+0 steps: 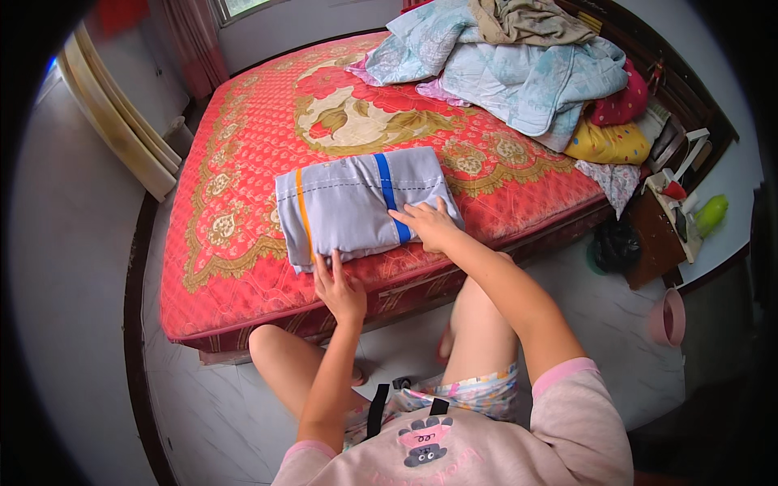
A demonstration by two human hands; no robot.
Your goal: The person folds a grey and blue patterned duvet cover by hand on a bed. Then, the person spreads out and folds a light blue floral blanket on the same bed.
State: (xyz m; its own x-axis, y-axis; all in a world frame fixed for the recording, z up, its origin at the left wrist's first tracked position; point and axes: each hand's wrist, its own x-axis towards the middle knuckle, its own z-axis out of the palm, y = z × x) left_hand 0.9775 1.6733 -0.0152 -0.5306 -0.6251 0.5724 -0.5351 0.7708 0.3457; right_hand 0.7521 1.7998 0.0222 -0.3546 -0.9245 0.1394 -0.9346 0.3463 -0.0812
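A folded light grey cloth (352,206) with an orange stripe, a blue stripe and dashed lines lies near the front edge of a red floral mattress (243,152). My left hand (341,291) touches the cloth's near edge beside the orange stripe, its fingers apart. Resting on the right part of the cloth, by the blue stripe, is my right hand (428,225), fingers spread. Neither hand grips the cloth.
A heap of pale blue quilts (510,73) covers the mattress's far right, beside a yellow dotted pillow (608,143). On the right floor stand a black plastic bag (615,246), a small cabinet (653,237) and a pink bin (667,319). A curtain (188,48) hangs at the back left.
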